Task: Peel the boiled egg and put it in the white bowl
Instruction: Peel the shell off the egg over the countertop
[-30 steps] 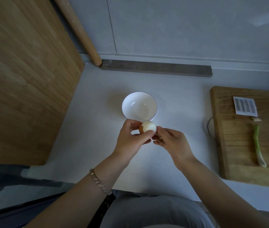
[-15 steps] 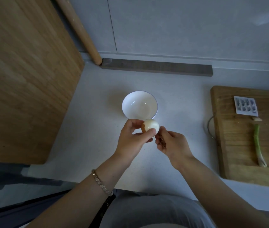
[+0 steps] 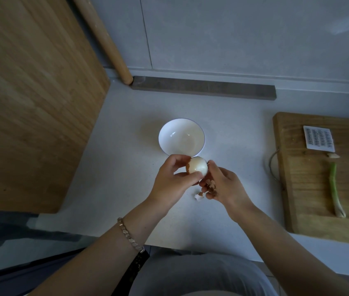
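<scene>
Egg (image 3: 198,166) in my left hand (image 3: 172,181), fingers clamped on it: thumb across the near side, other fingers curled behind. Egg mostly bare white; a brown patch of shell remains on its left side under my fingertips. It is held above the surface (image 3: 109,167), just in front of the near rim of the white bowl (image 3: 181,136), which stands upright with nothing inside. My right hand (image 3: 222,185) touches the right side of the egg with a fingertip; its remaining fingers are curled loosely together around brown shell fragments (image 3: 211,184). More shell bits (image 3: 198,196) below that hand; cannot tell whether they lie on the surface or are in the air. Bracelet (image 3: 129,235) on my left wrist. To the right, well apart from the bowl: wooden cutting board (image 3: 310,189) carrying a green onion stalk (image 3: 335,189) and a small white grater plate (image 3: 319,138). Wooden panel (image 3: 30,92) at left; rolling pin (image 3: 105,39) leaning at the back wall.
</scene>
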A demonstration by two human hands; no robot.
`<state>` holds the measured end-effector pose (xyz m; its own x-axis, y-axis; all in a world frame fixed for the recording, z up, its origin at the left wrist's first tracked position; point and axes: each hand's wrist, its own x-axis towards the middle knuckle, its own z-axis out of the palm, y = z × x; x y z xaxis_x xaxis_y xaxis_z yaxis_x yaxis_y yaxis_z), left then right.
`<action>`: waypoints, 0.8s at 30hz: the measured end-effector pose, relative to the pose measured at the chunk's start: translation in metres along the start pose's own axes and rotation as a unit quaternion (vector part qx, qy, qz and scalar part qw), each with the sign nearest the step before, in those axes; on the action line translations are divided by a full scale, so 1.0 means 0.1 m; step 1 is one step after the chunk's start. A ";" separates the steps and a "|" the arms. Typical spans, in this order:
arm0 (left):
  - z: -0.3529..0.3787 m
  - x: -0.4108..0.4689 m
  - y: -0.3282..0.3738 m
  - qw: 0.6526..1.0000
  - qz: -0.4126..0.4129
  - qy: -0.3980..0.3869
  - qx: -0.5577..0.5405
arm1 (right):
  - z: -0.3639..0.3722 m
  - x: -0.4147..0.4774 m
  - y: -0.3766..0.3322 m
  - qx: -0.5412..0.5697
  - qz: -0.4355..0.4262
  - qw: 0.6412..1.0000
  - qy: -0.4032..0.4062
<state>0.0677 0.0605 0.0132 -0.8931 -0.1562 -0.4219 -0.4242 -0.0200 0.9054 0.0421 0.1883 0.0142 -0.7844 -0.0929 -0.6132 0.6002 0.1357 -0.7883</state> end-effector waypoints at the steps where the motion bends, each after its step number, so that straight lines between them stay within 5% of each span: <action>1: 0.00 0.00 0.00 1.000 -0.001 0.000 0.002 | 0.00 0.01 0.00 -0.007 -0.012 1.000 0.006; 9: -0.01 0.04 -0.01 1.000 -0.006 0.019 0.004 | -0.01 -0.01 0.05 -0.058 -0.141 0.988 0.015; 24: -0.02 0.04 -0.01 0.998 -0.009 0.018 0.053 | -0.03 0.02 0.09 -0.109 -0.158 0.981 0.003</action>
<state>0.0644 0.0579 0.0110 -0.8801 -0.1929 -0.4339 -0.4552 0.0821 0.8866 0.0448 0.1927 0.0061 -0.9273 -0.1595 -0.3387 0.2789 0.3093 -0.9091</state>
